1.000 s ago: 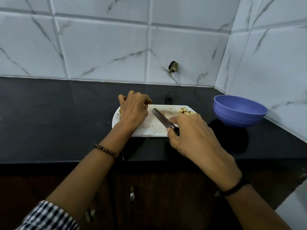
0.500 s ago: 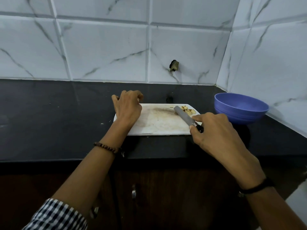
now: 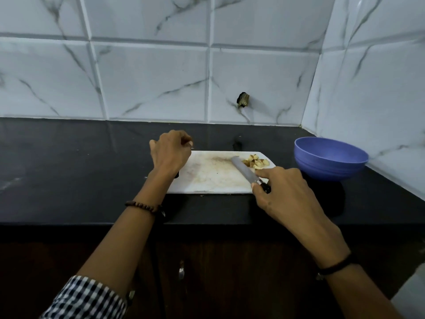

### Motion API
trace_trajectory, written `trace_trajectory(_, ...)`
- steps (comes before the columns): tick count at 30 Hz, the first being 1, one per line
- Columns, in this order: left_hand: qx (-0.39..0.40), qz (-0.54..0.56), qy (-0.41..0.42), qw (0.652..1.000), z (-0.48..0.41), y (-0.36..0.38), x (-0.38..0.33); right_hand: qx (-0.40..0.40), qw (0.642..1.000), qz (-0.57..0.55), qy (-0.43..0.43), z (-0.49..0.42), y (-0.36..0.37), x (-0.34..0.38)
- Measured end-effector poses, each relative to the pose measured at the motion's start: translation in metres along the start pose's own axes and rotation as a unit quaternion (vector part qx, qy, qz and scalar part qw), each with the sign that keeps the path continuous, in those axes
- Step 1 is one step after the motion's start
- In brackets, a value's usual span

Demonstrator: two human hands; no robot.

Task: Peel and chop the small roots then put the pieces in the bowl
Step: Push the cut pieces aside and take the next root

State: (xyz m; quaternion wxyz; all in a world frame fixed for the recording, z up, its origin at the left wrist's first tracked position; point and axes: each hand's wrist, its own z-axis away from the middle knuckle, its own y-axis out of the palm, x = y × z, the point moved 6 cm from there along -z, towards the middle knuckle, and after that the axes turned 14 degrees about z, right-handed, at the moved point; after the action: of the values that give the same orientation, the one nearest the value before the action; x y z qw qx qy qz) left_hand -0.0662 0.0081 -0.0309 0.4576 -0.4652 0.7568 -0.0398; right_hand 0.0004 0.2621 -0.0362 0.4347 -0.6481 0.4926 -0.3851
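A kitchen, likely in a home. A black stone tabletop [image 3: 69, 169] meets walls of white marble-veined tiles [image 3: 149, 81], with dark wooden cupboard doors [image 3: 230, 284] and a metal handle [image 3: 181, 270] beneath. On it sit a stained white board [image 3: 207, 178] with chopped pieces [image 3: 256, 162] and a knife [image 3: 243, 169], and a blue bowl [image 3: 331, 169] alongside.

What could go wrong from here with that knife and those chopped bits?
The chopped pieces sit at the far right corner of the cutting board, and bare counter separates it from the bowl, so some could spill. The right hand has a forefinger stretched along the knife blade; a slip might nick it.
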Motion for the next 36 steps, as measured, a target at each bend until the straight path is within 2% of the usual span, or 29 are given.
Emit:
trace_trajectory(8, 0.017, -0.127, 0.006, 0.992, 0.007, -0.005, 0.001, -0.011, 1.0, 0.019, 0.012, -0.004, -0.003, -0.009)
trace_trajectory(11, 0.047, -0.151, -0.011, 0.987, 0.01, -0.009, 0.0, -0.006, 1.0, 0.017, 0.006, -0.005, -0.001, -0.008)
trace_trajectory(14, 0.068, -0.092, -0.049, 0.992, 0.015, -0.016, 0.004, -0.017, 1.0, 0.015, 0.011, -0.006, -0.001, -0.009)
trace_trajectory(17, 0.055, -0.008, -0.088, 0.995, 0.015, -0.028, 0.014, -0.022, 1.0, 0.009, 0.008, -0.005, -0.001, -0.008)
trace_trajectory(22, 0.053, 0.036, -0.111, 0.992, 0.01, -0.042, 0.03, -0.017, 1.0, -0.005, -0.004, -0.007, -0.002, -0.001)
trace_trajectory(26, 0.122, 0.006, -0.087, 0.989, 0.01, -0.035, 0.033, -0.03, 0.999, -0.012, -0.017, -0.007, -0.003, 0.008)
trace_trajectory(30, 0.126, -0.074, -0.067, 0.987, 0.007, -0.029, 0.031, -0.042, 0.999, -0.015, -0.023, -0.008, -0.003, 0.015)
trace_trajectory(36, 0.123, -0.101, -0.045, 0.986, 0.005, -0.023, 0.028, -0.043, 0.999, -0.007, -0.027, -0.008, -0.004, 0.018)
